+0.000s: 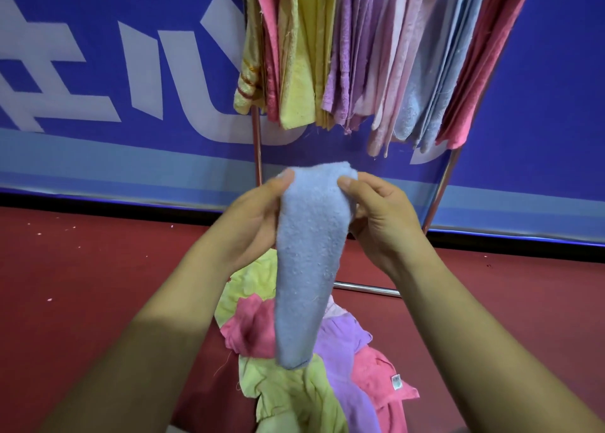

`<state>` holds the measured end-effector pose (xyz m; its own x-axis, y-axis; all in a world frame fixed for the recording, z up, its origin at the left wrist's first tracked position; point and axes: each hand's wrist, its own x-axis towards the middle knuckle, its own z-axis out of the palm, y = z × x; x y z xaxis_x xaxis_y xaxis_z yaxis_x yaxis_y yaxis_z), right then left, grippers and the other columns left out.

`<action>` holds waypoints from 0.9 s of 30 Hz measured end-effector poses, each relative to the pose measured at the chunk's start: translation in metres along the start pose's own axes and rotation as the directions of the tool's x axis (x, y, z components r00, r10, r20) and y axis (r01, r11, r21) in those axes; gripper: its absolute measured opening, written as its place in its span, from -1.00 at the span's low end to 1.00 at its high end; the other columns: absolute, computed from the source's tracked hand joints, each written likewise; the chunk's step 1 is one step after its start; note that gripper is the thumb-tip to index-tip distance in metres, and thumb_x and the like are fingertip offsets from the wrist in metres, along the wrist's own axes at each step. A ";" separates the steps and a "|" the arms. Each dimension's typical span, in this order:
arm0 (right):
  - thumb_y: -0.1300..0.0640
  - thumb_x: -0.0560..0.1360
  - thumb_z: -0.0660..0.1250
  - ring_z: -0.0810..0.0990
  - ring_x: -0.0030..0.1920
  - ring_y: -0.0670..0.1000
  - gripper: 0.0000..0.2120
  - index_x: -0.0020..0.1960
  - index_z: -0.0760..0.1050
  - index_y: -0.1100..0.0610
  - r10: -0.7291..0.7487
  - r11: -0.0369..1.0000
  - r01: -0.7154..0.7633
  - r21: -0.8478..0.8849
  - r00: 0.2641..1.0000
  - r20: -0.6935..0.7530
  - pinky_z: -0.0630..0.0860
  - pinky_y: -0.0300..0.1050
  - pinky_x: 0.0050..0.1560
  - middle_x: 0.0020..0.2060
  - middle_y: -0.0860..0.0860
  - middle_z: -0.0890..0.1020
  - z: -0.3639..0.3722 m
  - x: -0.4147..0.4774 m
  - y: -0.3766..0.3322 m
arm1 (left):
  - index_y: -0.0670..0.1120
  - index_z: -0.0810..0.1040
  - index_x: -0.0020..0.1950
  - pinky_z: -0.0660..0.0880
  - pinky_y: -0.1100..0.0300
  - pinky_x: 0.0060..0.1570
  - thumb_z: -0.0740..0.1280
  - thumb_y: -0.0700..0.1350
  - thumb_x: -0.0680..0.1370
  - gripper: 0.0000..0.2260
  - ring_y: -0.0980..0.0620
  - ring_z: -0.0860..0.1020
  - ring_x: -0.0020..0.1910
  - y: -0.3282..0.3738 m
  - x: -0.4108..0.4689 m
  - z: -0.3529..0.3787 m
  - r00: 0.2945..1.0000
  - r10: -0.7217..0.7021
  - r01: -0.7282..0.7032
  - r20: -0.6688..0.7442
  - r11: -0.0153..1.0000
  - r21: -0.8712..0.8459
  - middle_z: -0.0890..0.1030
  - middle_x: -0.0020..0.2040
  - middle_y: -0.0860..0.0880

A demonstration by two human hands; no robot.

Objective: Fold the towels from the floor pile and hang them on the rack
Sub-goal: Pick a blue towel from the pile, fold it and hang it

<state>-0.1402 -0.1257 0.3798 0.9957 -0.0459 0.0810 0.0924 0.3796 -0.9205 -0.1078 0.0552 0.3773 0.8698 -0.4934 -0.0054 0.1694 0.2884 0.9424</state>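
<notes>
1. A blue banner [540, 105] with large white shapes printed on it fills the back wall. A paler blue band and a black strip [98, 200] run along its base.
2. The floor [82, 285] is a dark red, matte covering, dotted with small pale specks on the left.
3. A dense row of hung towels [360, 56] drops from the top edge. They are flat, folded panels of nubby terry in yellow, pink, lilac, pale pink, light blue and deep rose, and some have frayed threads at the hems.
4. The rack [257, 148] is shiny metal tubing: an upright post left of centre, a slanted leg at the right, and a low bar just above the floor.
5. The floor pile [294, 390] lies crumpled below the arms, near the rack's low bar. It is soft, wrinkled cloth in lime yellow, pink and lilac.
6. A light blue towel [311, 252] is held up in front of the rack and above the pile. It is fuzzy and pilled, and it hangs as a long, narrow fold with a rounded top.
7. The left hand [248, 223] and right hand [383, 216] pinch the towel's top from either side, with the fingers [281, 180] curled closed around the cloth.
8. A small white label [396, 382] is sewn onto a pink towel in the pile.
</notes>
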 end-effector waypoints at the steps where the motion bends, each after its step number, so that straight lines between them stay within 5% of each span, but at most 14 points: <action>1: 0.24 0.56 0.34 0.50 -0.39 -0.01 -0.89 -0.10 0.63 0.21 0.002 1.000 -0.002 -0.011 1.000 -0.028 0.38 -0.18 -0.35 -0.34 0.06 0.60 -0.002 0.001 -0.001 | -0.22 0.55 0.30 0.40 -0.12 0.30 0.41 0.10 0.47 -0.48 -0.17 0.55 0.28 -0.004 -0.001 -0.001 0.999 -0.031 0.033 -0.019 0.989 0.143 0.60 0.27 -0.20; 3: 0.18 0.56 0.37 0.44 -0.42 0.04 -0.91 -0.07 0.62 0.21 0.020 0.998 -0.024 -0.060 0.998 -0.067 0.31 -0.17 -0.40 -0.35 0.10 0.54 -0.007 0.001 -0.002 | -0.22 0.64 0.16 0.45 -0.17 0.29 0.48 0.04 0.40 -0.55 -0.17 0.62 0.18 -0.010 -0.002 -0.003 0.996 -0.058 0.075 -0.062 0.940 0.334 0.67 0.16 -0.19; 6: 0.15 0.55 0.40 0.47 -0.38 0.03 -0.85 -0.02 0.62 0.25 0.023 0.990 -0.033 -0.133 0.997 -0.079 0.34 -0.16 -0.38 -0.29 0.13 0.55 -0.010 0.002 -0.003 | -0.23 0.64 0.12 0.54 -0.12 0.16 0.48 -0.07 0.43 -0.66 -0.12 0.66 0.07 -0.014 -0.003 -0.002 0.986 0.015 0.044 -0.166 0.937 0.348 0.70 0.08 -0.20; 12: 0.18 0.54 0.43 0.64 -0.07 0.11 -0.86 -0.05 0.65 0.28 -0.092 0.961 0.070 -0.267 0.993 -0.072 0.57 0.10 0.01 -0.01 0.29 0.68 -0.017 0.005 -0.007 | -0.14 0.61 0.17 0.61 0.10 -0.01 0.41 -0.22 0.54 -0.79 -0.04 0.68 0.05 -0.020 -0.001 0.007 0.980 0.078 -0.008 -0.186 0.936 0.352 0.72 0.06 -0.09; 16: 0.19 0.49 0.48 0.54 -0.28 0.11 -0.86 -0.08 0.60 0.27 -0.038 0.977 0.005 -0.212 0.987 -0.155 0.45 -0.03 -0.28 -0.30 0.20 0.60 -0.019 0.006 -0.007 | -0.12 0.59 0.20 0.56 -0.02 0.18 0.42 -0.22 0.54 -0.76 -0.09 0.65 0.15 -0.024 -0.001 0.013 0.985 0.085 -0.036 -0.149 0.952 0.303 0.70 0.12 -0.10; 18: 0.20 0.48 0.48 0.49 -0.29 0.13 -0.88 -0.11 0.58 0.23 0.049 0.991 -0.069 -0.117 0.985 -0.163 0.40 0.02 -0.25 -0.34 0.14 0.57 -0.019 0.007 -0.006 | -0.12 0.58 0.23 0.52 -0.09 0.26 0.42 -0.19 0.53 -0.73 -0.11 0.63 0.19 -0.028 0.000 0.016 0.985 0.090 -0.046 -0.147 0.959 0.279 0.69 0.15 -0.11; 22: 0.23 0.52 0.43 0.67 -0.27 0.05 -0.93 -0.04 0.57 0.23 0.195 0.979 -0.188 0.075 0.977 -0.088 0.61 -0.13 -0.20 -0.25 0.12 0.71 -0.018 0.007 -0.007 | -0.08 0.60 0.19 0.52 -0.14 0.26 0.39 -0.15 0.55 -0.78 -0.14 0.63 0.19 -0.029 0.002 0.022 0.975 0.099 -0.050 -0.201 0.971 0.234 0.69 0.14 -0.12; 27: 0.23 0.48 0.47 0.67 -0.19 0.00 -0.94 -0.17 0.66 0.18 0.144 0.972 -0.144 -0.187 0.989 -0.015 0.56 -0.15 -0.08 -0.21 0.08 0.72 -0.026 0.007 -0.004 | -0.05 0.61 0.12 0.58 0.01 0.05 0.30 -0.22 0.61 -0.85 -0.03 0.68 0.05 -0.019 0.002 0.023 0.953 0.147 -0.080 -0.266 0.965 0.250 0.73 0.03 -0.05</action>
<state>-0.1342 -0.1519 0.3738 0.9983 -0.0049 -0.0584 -0.0562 0.2024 -0.9777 -0.1203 0.0297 0.3668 0.9768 -0.2094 0.0448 -0.0214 0.1128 0.9934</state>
